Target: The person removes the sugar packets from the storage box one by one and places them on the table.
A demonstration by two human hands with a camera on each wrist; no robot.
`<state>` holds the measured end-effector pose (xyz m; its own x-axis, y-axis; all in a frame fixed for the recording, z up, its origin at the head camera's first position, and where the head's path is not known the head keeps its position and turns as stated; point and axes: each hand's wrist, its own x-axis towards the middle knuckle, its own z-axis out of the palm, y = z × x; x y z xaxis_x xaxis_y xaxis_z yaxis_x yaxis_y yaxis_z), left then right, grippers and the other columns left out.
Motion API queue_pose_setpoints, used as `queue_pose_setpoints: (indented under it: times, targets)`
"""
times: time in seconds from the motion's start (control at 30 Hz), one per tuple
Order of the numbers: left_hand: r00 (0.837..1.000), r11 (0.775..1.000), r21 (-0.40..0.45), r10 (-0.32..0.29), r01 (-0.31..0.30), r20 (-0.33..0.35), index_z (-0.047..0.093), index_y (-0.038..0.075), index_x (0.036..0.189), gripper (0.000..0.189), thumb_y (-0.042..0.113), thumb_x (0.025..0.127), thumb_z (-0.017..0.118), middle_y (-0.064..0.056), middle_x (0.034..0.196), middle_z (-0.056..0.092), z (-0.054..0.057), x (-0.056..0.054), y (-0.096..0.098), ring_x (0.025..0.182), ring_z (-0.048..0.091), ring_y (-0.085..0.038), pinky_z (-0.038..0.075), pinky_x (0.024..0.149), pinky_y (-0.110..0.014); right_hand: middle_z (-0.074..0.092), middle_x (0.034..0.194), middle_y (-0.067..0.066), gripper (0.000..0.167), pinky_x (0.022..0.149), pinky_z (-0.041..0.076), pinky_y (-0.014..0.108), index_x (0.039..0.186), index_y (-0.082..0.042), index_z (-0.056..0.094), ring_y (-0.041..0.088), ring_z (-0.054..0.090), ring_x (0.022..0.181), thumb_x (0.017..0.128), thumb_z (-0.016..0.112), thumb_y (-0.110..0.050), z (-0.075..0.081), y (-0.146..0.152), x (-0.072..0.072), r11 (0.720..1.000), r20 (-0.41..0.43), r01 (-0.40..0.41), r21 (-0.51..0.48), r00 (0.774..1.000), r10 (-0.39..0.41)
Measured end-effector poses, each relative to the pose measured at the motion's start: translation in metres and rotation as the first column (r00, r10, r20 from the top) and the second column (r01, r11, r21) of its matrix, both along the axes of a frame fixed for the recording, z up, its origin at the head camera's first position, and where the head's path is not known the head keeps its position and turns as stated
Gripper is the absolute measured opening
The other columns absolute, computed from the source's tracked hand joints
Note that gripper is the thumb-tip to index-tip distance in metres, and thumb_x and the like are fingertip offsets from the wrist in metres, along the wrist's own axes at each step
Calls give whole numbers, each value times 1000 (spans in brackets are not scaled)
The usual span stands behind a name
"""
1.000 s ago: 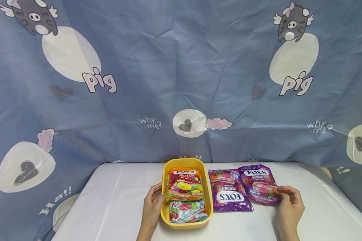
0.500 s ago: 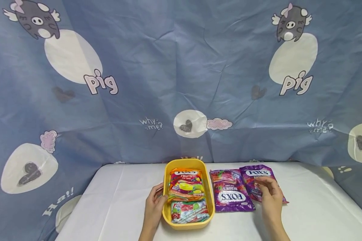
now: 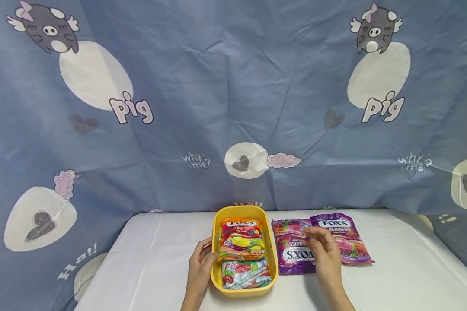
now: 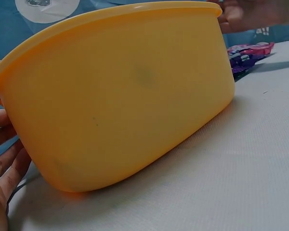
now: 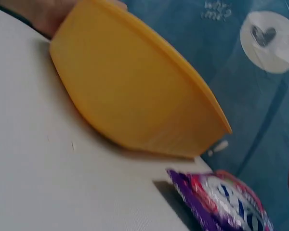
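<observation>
In the head view my left hand holds the left side of a yellow plastic tub, thumb at the rim; the left wrist view shows its fingers against the outer wall. Inside the tub lie an orange Fox's Fruits candy bag and, nearer me, a red-green candy bag. My right hand is over a purple Fox's Berries bag lying upside down right of the tub, fingers loosely bent, partly covering it. Contact cannot be made out. A second Berries bag lies upright just right of it.
A white-covered table carries everything. Behind it hangs a blue cloth printed with pigs, hearts and words. The two purple bags lie side by side close to the tub's right wall.
My right hand has let go of the right Berries bag's edge and moved left, across that bag, to the left Berries bag. My left hand stays on the tub.
</observation>
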<state>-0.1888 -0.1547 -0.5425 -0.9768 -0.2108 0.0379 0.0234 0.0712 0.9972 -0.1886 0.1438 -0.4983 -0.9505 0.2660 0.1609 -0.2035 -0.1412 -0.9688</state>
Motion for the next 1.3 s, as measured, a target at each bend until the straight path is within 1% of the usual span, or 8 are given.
queue_pose_setpoints:
  times: [0.23, 0.33, 0.5, 0.67, 0.8, 0.93, 1.1, 1.3]
  targets:
    - [999, 999, -28, 23, -22, 22, 52, 12, 131, 45, 10, 86, 56, -11, 138, 50, 2, 4, -6, 125, 50, -28, 52, 96, -29, 60, 117, 11, 25, 93, 54, 32, 118, 8, 47, 14, 62, 108, 95, 40, 4, 0, -26, 8, 992, -44, -128, 3, 991, 128]
    - [1000, 999, -46, 11, -11, 14, 50, 12, 133, 46, 12, 87, 55, -11, 139, 49, 4, 3, -7, 126, 49, -28, 51, 97, -30, 60, 118, 11, 24, 93, 55, 33, 118, 7, 48, 15, 62, 109, 94, 43, 1, 0, -31, 9, 986, -60, -164, 18, 985, 164]
    - [1000, 998, -56, 12, -12, 3, 51, 12, 132, 45, 11, 87, 55, -11, 138, 50, 5, 0, -6, 126, 50, -28, 51, 98, -31, 58, 120, 18, 25, 91, 55, 35, 117, 6, 50, 16, 61, 109, 92, 45, 4, 2, -36, 8, 978, -74, -204, 47, 976, 207]
    - [1000, 999, -36, 16, -16, 19, 52, 12, 131, 45, 11, 86, 56, -12, 137, 51, 3, 1, -2, 125, 50, -28, 51, 99, -34, 56, 123, 18, 26, 92, 55, 32, 119, 2, 50, 19, 58, 114, 93, 46, 1, 4, -37, 9, 972, -33, -226, 68, 973, 229]
    - [999, 1000, -26, 11, -11, 31, 52, 12, 131, 45, 12, 86, 56, -12, 138, 50, 1, 2, 1, 126, 50, -29, 50, 99, -36, 53, 127, 21, 27, 93, 54, 32, 121, 2, 50, 21, 56, 117, 94, 47, -2, 5, -40, 10, 962, -21, -266, 55, 963, 268]
    - [1000, 999, -30, 12, -11, 25, 52, 12, 131, 46, 12, 86, 57, -12, 138, 50, 2, 1, 3, 126, 50, -29, 50, 99, -35, 53, 128, 15, 29, 94, 54, 32, 122, -2, 50, 24, 54, 120, 94, 47, -5, 11, -46, 10, 945, 8, -324, 46, 946, 324]
    - [1000, 1000, -25, 15, -15, 15, 52, 11, 131, 46, 11, 86, 56, -13, 138, 50, 2, 0, 3, 125, 50, -29, 51, 99, -34, 53, 130, 5, 27, 93, 54, 29, 120, -7, 52, 29, 51, 123, 93, 48, -7, 17, -58, 8, 921, 63, -379, 94, 925, 374]
    - [1000, 1000, -9, 10, -10, 15, 52, 11, 131, 45, 9, 86, 56, -12, 137, 51, 2, 0, 2, 125, 51, -28, 52, 97, -31, 48, 137, 11, 26, 97, 49, 21, 119, -3, 53, 27, 46, 129, 94, 48, -3, 18, -68, 7, 889, 74, -433, 149, 901, 427]
